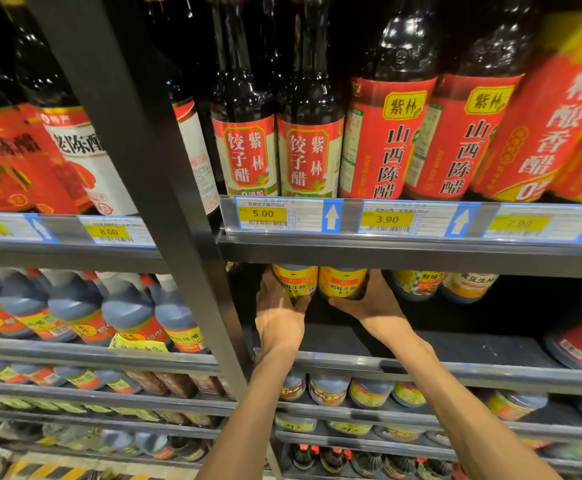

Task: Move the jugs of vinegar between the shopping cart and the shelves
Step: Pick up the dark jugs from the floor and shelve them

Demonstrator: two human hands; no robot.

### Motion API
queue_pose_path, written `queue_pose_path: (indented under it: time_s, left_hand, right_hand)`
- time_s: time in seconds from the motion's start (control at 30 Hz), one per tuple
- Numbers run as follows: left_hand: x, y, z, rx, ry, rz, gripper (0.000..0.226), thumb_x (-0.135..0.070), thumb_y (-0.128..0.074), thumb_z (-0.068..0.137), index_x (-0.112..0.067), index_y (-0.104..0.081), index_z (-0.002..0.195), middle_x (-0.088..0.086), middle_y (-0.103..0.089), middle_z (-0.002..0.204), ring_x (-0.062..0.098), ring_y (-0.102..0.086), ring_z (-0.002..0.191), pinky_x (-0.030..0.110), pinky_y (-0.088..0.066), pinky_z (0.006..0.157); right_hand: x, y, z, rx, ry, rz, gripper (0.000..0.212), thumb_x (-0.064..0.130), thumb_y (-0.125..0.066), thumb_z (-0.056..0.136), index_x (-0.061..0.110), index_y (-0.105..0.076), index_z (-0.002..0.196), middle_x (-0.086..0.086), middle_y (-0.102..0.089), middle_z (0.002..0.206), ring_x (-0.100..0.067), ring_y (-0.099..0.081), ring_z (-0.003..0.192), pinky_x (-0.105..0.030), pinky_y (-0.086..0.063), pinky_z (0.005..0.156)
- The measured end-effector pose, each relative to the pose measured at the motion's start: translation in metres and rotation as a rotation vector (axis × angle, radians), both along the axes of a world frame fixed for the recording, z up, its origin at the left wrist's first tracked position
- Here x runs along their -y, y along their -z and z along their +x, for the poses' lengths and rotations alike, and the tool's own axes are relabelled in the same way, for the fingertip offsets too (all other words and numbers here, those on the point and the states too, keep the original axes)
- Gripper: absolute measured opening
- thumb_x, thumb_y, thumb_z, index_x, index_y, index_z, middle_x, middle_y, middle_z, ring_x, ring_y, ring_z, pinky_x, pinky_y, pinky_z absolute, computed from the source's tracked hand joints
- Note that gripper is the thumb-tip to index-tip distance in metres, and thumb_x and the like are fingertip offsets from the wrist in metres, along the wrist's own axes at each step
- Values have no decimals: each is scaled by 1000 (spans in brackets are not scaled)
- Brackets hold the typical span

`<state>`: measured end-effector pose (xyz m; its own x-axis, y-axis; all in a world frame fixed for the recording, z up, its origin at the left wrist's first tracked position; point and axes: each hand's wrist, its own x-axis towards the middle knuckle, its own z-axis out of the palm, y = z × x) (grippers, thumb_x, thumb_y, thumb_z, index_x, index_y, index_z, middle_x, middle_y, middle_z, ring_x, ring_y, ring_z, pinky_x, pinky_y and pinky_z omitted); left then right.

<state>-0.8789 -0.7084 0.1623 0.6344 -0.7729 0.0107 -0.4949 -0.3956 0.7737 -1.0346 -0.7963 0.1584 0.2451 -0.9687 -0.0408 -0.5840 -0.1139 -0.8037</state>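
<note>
Two dark jugs with yellow labels stand side by side deep in a black shelf bay, under the shelf above. My left hand grips the left jug from its left side and bottom. Around the lower right of the right jug my right hand is wrapped. Both jugs are upright; their tops are hidden by the shelf edge. The shopping cart is not in view.
Tall vinegar bottles with red labels fill the shelf above, over price tags. Two more yellow-labelled jugs stand right of mine. A black upright post borders the bay on the left, with red-labelled jugs beyond it. Lower shelves hold more bottles.
</note>
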Motion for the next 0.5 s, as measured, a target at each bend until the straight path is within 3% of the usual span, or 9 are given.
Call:
queue_pose_path:
  time_s: [0.2, 0.3, 0.4, 0.5]
  left_hand:
    - [-4, -7, -1, 56, 10, -24, 85, -33, -79, 86, -7, -33, 152, 18, -49, 148, 37, -49, 135, 48, -43, 111]
    - [-9, -13, -4, 10, 13, -3, 96, -31, -79, 86, -12, -20, 159, 17, -41, 155, 36, -43, 140, 46, -40, 114]
    - [-18, -16, -8, 36, 61, 73, 93, -34, -72, 93, -12, -13, 161, 16, -34, 159, 36, -38, 143, 43, -36, 114]
    - [-27, -21, -10, 125, 127, 225, 68, -43, -59, 100, -7, -33, 152, 18, -41, 152, 36, -45, 135, 42, -41, 109]
  right_hand:
    - [-4, -6, 0, 21, 0, 16, 99, 24, -93, 70, 20, -32, 149, -3, -51, 148, -22, -49, 137, -26, -37, 102]
    - [-12, -10, 1, 17, 25, 78, 98, 21, -93, 71, 16, -33, 147, -3, -50, 147, -22, -48, 138, -27, -39, 105]
    - [-21, -13, -3, 23, 2, 81, 116, 35, -96, 61, 20, -28, 154, -4, -46, 152, -23, -46, 142, -42, -43, 116]
    - [-30, -8, -18, -14, -18, 59, 128, 54, -90, 56, 26, -20, 159, -3, -39, 159, -21, -40, 146, -45, -40, 118]
